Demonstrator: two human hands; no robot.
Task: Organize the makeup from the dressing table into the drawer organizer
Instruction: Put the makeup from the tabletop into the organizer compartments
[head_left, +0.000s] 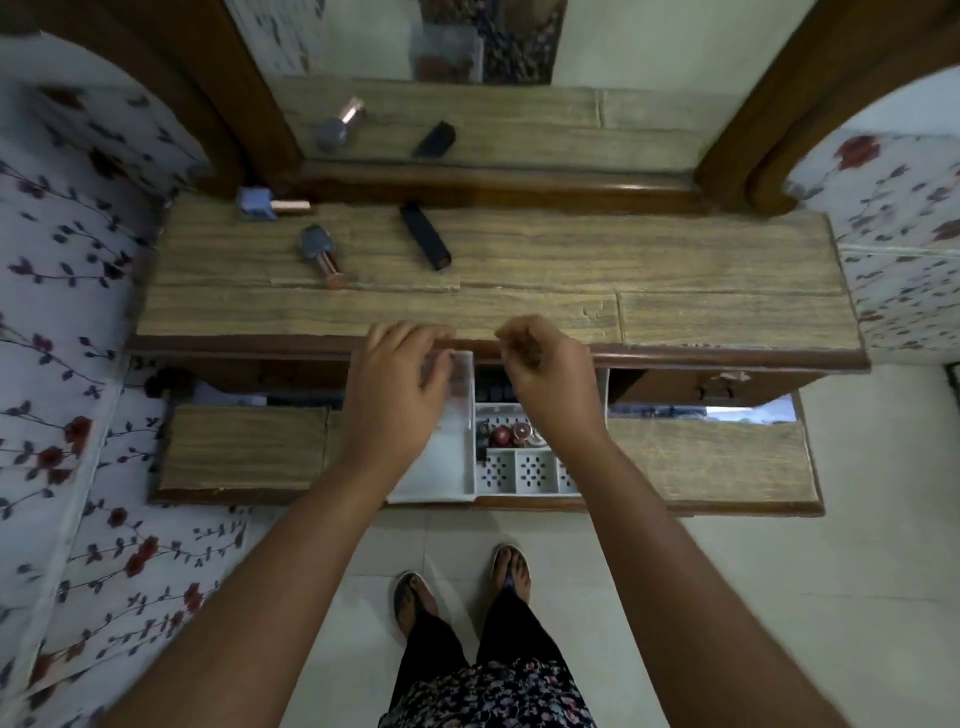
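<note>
Three makeup items lie on the wooden dressing table top (675, 312): a black tube (425, 235), a grey-blue bottle with a rose-gold cap (321, 254), and a second blue bottle with a rose-gold cap (265, 204) at the back left. Below it, the open drawer holds a white perforated organizer (498, 470). One compartment contains small round red and rose-gold items (511, 434). My left hand (400, 384) hovers over the organizer's left side with relaxed fingers. My right hand (545, 374) hangs over its right side, blurred, fingers loosely curled, nothing visible in them.
A wood-framed mirror (493, 119) stands behind the table top and reflects the items. Floral cloth (78, 312) covers furniture on both sides. The wooden drawer front (711, 457) juts out towards my sandalled feet (467, 587) on the tiled floor.
</note>
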